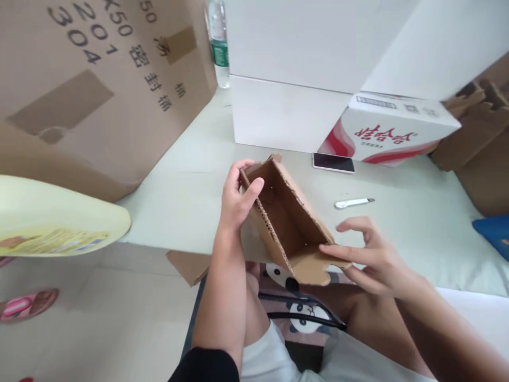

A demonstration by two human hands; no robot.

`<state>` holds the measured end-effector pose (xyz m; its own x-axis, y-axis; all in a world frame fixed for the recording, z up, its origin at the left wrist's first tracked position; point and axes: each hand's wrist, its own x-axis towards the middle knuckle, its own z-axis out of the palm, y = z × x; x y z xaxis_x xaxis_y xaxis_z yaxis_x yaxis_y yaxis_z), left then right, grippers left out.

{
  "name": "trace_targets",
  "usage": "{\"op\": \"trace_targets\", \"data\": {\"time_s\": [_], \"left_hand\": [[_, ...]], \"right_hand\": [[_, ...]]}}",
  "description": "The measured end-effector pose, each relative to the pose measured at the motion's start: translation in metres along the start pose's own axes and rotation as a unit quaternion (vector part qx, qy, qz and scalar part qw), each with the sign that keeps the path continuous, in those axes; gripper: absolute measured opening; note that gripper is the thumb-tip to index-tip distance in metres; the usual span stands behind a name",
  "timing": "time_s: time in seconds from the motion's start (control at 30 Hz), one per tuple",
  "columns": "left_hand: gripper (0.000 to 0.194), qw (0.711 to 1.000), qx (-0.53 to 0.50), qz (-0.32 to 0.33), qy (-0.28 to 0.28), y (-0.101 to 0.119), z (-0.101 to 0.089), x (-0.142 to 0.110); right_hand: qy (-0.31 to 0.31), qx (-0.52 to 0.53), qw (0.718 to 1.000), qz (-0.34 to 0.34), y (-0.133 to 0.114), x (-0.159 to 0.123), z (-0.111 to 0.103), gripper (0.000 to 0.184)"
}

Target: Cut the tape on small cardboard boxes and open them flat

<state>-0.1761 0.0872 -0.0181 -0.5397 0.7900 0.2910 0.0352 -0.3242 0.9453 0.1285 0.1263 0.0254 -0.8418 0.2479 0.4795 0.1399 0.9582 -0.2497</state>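
A small brown cardboard box with its top uncovered lies tilted at the table's near edge, its inside showing. My left hand grips the far left end, thumb over the rim and fingers around the outside. At the near end a rounded flap sticks out towards me. My right hand has that flap between its fingers, index finger on top and others at its edge. Beyond the right hand, a white utility knife rests on the table.
A phone lies before stacked white boxes and a red-printed carton. To the left stand a big cardboard carton, a water bottle and a pale yellow bottle. Something blue sits at the right edge.
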Motion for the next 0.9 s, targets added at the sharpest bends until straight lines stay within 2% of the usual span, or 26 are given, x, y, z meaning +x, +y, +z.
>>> {"op": "trace_targets", "data": {"time_s": [0.07, 0.17, 0.3, 0.37, 0.43, 0.5, 0.57, 0.67, 0.73, 0.8, 0.9], "left_hand": [[0.04, 0.999, -0.046, 0.0, 0.028, 0.001, 0.012, -0.001], [0.033, 0.988, -0.128, 0.027, 0.076, -0.001, 0.024, -0.001], [0.03, 0.985, -0.104, 0.053, 0.13, -0.007, 0.035, 0.003], [0.027, 0.979, -0.104, 0.064, 0.162, -0.01, 0.039, 0.006], [0.025, 0.977, -0.121, 0.062, 0.167, -0.012, 0.043, 0.008], [0.027, 0.98, -0.123, 0.042, 0.148, -0.013, 0.047, 0.008], [0.029, 0.985, -0.115, 0.028, 0.127, -0.012, 0.051, 0.007], [0.028, 0.985, -0.123, 0.033, 0.117, -0.01, 0.055, 0.005], [0.027, 0.983, -0.125, 0.034, 0.131, -0.008, 0.056, 0.005], [0.026, 0.982, -0.11, 0.028, 0.148, -0.008, 0.056, 0.004], [0.026, 0.986, -0.073, 0.042, 0.142, -0.013, 0.054, 0.001]], "right_hand": [[0.033, -0.022, 0.999, 0.02, 0.004, -0.003, 0.004, 0.046], [0.123, -0.039, 0.985, 0.112, 0.018, -0.009, 0.018, 0.065], [0.188, -0.012, 0.953, 0.237, 0.037, -0.015, 0.038, 0.058], [0.216, 0.019, 0.945, 0.246, 0.039, -0.015, 0.042, 0.057], [0.248, 0.052, 0.945, 0.206, 0.036, -0.014, 0.04, 0.046], [0.242, 0.09, 0.954, 0.151, 0.029, -0.011, 0.035, 0.026], [0.209, 0.104, 0.964, 0.126, 0.023, -0.009, 0.027, 0.012], [0.2, 0.044, 0.971, 0.123, 0.02, -0.008, 0.018, 0.014], [0.217, -0.024, 0.965, 0.144, 0.022, -0.011, 0.014, 0.019], [0.223, -0.077, 0.951, 0.201, 0.029, -0.015, 0.012, 0.024], [0.219, -0.082, 0.933, 0.272, 0.039, -0.021, 0.016, 0.03]]}}
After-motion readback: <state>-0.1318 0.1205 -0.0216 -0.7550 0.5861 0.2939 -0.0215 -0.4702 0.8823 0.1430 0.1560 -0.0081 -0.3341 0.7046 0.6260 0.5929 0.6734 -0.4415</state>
